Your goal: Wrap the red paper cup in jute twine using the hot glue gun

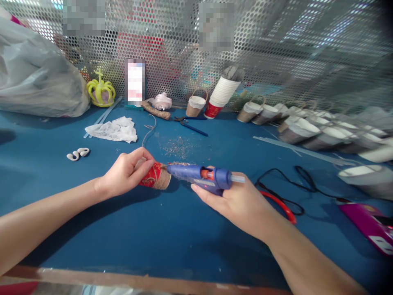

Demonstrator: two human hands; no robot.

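A red paper cup (153,177) lies on its side on the blue table, its right part wrapped in twine. My left hand (129,170) is closed around the cup's left end. From there a loose strand of twine (147,133) runs back toward the twine roll (157,111). My right hand (229,200) grips a blue glue gun (199,176) with a clear glue stick (238,179) poking out behind. The gun's nozzle meets the cup, or nearly so, at the edge of the twine wrap.
Behind lie pliers (192,126), a crumpled white cloth (113,129) and a stack of cups (224,94). Several twine-wrapped cups (297,130) crowd the right side. A black cable (302,180) and a purple power bank-like box (365,223) sit near my right arm.
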